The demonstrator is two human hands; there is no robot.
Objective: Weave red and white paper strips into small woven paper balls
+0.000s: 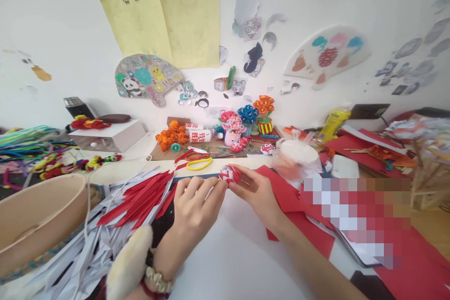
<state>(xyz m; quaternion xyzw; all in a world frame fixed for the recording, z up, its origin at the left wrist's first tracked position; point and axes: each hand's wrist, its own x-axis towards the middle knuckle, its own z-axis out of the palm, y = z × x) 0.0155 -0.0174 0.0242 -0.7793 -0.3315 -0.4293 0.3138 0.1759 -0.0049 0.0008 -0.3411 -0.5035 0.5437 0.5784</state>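
Note:
A small ball of woven red and white paper strips is held up over the white table in the middle of the head view. My right hand grips it from the right between thumb and fingers. On the other side my left hand has its fingers curled in, with the tips against the ball's lower left; its thumb is hidden. Loose red paper strips and white paper strips lie left of my left hand. Two similar balls, one red and white and one paler, rest farther back.
Yellow-handled scissors lie beyond my hands. Red paper sheets cover the right side, beside a lidded cup. A beige basin stands at left. Orange flowers and a pink flowerpot sit near the wall.

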